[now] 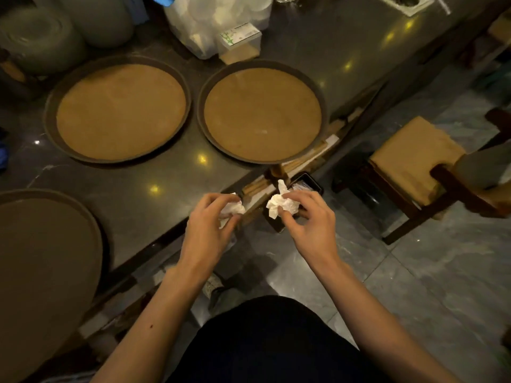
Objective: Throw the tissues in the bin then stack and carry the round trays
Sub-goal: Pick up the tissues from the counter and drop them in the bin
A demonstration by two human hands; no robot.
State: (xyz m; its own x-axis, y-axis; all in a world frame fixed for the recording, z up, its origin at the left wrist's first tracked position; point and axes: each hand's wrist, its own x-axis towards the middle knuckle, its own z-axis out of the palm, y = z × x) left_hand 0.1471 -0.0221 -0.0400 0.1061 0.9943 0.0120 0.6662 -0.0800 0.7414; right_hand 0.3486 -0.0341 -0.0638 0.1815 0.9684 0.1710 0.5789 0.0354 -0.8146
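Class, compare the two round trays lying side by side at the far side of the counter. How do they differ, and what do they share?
The left tray lies wholly on the counter; the right tray juts past the counter's edge. The right tray lies nearer the tissue-holding hands; the left tray lies farther off. Both are round, dark-rimmed, tan inside, flat and bare.
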